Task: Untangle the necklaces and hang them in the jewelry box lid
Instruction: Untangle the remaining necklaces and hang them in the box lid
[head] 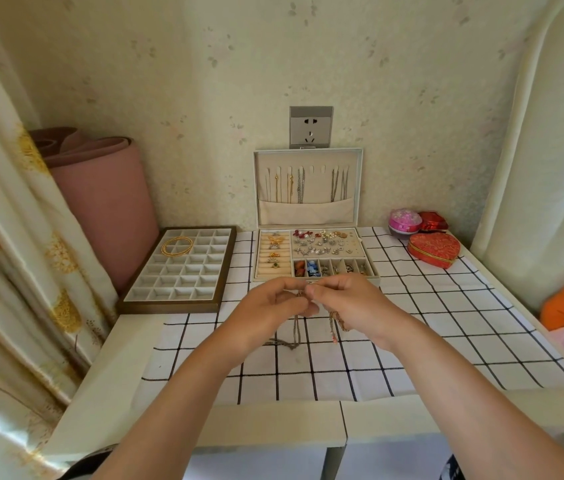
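Note:
My left hand (272, 306) and my right hand (350, 301) meet just in front of the jewelry box, fingertips pinched together on tangled necklaces (296, 332). Thin chains hang from both hands down to the checked cloth; a reddish chain (334, 327) dangles under my right hand. The open jewelry box lid (308, 157) stands upright against the wall. Several gold and silver necklaces (299, 185) hang on its hooks, their ends tucked in a fabric pocket. A few middle hooks are bare.
The box base (315, 254) holds rings, earrings and beads. A divided tray (180, 268) with a gold bangle lies at the left. A red heart box (433, 250), a pink round box (404, 220) and a small red box (433, 221) sit at the right. A pink roll (107, 202) leans left.

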The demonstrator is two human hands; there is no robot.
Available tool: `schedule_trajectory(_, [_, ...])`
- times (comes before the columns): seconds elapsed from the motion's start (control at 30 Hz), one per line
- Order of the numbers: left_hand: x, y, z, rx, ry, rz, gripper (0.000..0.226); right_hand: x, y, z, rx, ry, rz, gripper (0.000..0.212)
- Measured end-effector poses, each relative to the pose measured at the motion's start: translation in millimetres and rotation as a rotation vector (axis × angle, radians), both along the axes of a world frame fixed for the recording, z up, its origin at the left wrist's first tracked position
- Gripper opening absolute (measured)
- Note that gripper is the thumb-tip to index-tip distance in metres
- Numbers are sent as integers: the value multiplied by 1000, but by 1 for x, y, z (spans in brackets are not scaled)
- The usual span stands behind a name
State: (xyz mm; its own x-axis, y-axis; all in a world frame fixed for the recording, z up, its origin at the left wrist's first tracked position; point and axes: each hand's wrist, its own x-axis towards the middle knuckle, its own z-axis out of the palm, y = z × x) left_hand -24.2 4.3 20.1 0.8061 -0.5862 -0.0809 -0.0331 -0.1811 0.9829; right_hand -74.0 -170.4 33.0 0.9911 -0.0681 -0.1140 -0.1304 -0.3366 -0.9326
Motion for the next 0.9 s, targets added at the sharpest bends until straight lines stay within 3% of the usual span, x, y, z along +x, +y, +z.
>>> schedule_trajectory(0.3, [-1, 3, 2, 35, 54, 46, 15, 4, -2, -8, -73, -81, -49, 18])
schedule_trajectory(0.43, [-4, 2, 3, 63, 82, 76, 11, 5, 0, -16, -197, -193, -115, 5])
schedule_trajectory(0.6, [-5, -1, 3, 48, 117, 109, 10, 7, -2, -20, -297, -327, -149, 12])
schedule_trajectory(0.9, [-8, -4, 3, 56, 108, 110, 11, 7, 4, -19, -228, -321, -112, 9])
